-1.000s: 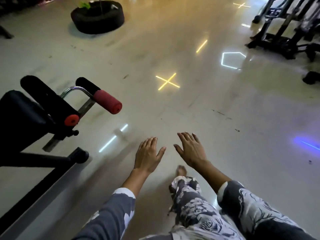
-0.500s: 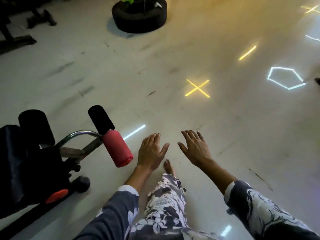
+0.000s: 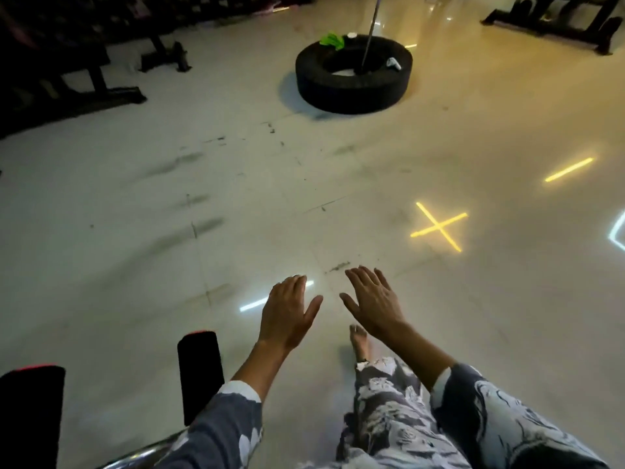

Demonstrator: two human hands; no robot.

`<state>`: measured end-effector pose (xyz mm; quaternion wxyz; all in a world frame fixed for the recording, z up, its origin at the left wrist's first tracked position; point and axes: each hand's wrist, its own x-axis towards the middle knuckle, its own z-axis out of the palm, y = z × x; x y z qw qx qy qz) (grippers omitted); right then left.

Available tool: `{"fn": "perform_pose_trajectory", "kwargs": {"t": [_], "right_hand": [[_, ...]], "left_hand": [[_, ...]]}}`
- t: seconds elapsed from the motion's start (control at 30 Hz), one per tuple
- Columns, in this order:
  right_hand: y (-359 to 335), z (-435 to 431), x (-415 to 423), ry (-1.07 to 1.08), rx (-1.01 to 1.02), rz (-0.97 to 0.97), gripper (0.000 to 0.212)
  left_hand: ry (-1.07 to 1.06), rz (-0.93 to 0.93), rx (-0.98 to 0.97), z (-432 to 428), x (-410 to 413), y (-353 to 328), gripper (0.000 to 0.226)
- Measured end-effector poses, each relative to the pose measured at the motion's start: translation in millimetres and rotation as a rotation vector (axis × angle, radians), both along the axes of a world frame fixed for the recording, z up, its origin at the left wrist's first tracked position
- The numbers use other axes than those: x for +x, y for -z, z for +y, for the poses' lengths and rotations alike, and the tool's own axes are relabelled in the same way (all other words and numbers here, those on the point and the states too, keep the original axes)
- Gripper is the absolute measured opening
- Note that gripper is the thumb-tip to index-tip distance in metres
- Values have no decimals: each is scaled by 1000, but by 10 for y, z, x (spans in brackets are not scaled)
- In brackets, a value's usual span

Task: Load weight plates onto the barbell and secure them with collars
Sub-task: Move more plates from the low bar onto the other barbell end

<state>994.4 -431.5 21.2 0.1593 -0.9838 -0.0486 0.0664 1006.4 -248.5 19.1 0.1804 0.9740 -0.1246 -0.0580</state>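
Note:
My left hand (image 3: 287,311) and my right hand (image 3: 373,301) hover side by side over the pale floor, palms down, fingers spread, holding nothing. A black tyre (image 3: 353,74) lies on the floor far ahead, with a thin metal bar (image 3: 371,32) standing up out of its middle. No weight plate or collar can be made out. My bare foot (image 3: 360,343) shows below my right hand.
Black padded rollers of a bench (image 3: 200,374) sit at the lower left. Dark racks (image 3: 77,62) line the far left, and a machine base (image 3: 554,18) stands at the far right. A green cloth (image 3: 333,40) lies on the tyre. Light marks glow on the floor.
My view has swung left and moved forward: the tyre now sits nearer the centre and the bench has slid to the lower left edge. Both hands stay open and empty.

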Motion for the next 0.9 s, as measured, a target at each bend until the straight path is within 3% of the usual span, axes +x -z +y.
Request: {"fn": "perform_pose_trajectory", "kwargs": {"t": [0.37, 0.53, 0.77, 0.9], "right_hand": [[-61, 788, 3639, -501, 22, 0, 55], [104, 1845, 5005, -710, -18, -19, 54], [124, 3624, 6600, -941, -131, 7, 52], [24, 4595, 7379, -997, -94, -7, 52]], "left_hand": [[-510, 28, -8, 703, 2747, -35, 59], [-725, 21, -9, 1557, 3752, 141, 59], [-856, 89, 33, 3150, 5101, 225, 60], [-923, 110, 43, 4070, 5756, 100, 61]]}}
